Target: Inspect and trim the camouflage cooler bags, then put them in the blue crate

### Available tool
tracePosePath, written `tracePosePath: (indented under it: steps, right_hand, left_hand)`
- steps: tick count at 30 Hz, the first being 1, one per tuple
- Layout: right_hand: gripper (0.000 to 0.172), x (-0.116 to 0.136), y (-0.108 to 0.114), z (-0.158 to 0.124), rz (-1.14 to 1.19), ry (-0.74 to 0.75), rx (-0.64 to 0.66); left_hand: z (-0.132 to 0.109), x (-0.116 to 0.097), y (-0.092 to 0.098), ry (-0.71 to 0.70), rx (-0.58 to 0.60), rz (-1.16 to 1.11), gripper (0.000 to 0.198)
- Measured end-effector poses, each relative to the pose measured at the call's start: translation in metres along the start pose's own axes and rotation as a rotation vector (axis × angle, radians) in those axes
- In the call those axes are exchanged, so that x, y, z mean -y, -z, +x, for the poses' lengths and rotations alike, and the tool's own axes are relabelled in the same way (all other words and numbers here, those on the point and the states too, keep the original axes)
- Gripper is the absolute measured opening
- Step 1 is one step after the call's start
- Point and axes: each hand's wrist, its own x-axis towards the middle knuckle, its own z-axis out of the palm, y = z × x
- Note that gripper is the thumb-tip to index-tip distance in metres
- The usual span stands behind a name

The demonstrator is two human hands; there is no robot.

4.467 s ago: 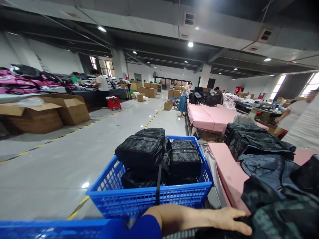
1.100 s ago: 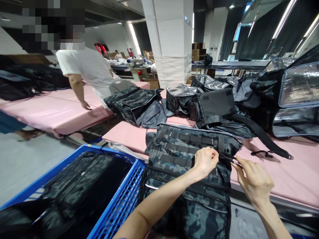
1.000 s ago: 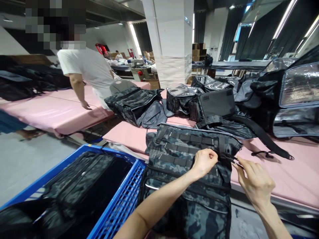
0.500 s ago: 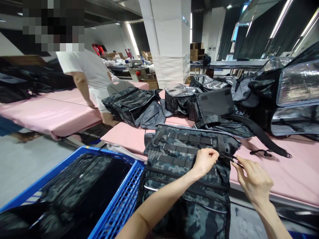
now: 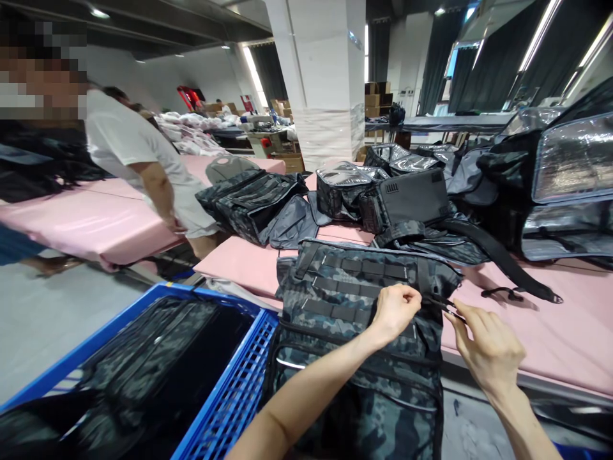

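A dark camouflage backpack (image 5: 354,306) lies over the edge of a pink padded table (image 5: 550,332) in front of me. My left hand (image 5: 395,311) is closed in a pinch on webbing near the backpack's upper right corner. Just to its right, my right hand (image 5: 488,348) pinches a thin black strap end (image 5: 447,305) that runs from that same corner. The two hands are a few centimetres apart.
A blue plastic crate (image 5: 230,390) holding dark bags stands at lower left. More camouflage and black bags (image 5: 407,198) are piled on the table behind. A person in a white shirt (image 5: 129,147) leans on another pink table (image 5: 86,223) at left. A white pillar (image 5: 330,70) stands behind.
Since 4.5 s ago my view turned from the aisle to the table and both hands took hold at the backpack's corner. In the last second the hands barely moved; the person in white shifted left.
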Motion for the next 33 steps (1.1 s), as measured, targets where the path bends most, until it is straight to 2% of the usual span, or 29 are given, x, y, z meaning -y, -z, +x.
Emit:
tracePosePath:
  steps: [11, 27, 33]
  right_hand:
    - [0.022, -0.001, 0.0, -0.001, -0.018, 0.002, -0.002]
    - [0.017, 0.0, -0.003, -0.001, -0.014, -0.026, 0.003]
    - [0.018, 0.001, -0.004, -0.002, 0.0, -0.011, 0.0]
  left_hand:
    - [0.0, 0.011, -0.004, 0.128, 0.048, -0.242, 0.019]
    - [0.0, -0.005, -0.005, 0.056, -0.014, 0.112, 0.019]
    - [-0.003, -0.003, -0.001, 0.049, 0.002, 0.019, 0.014]
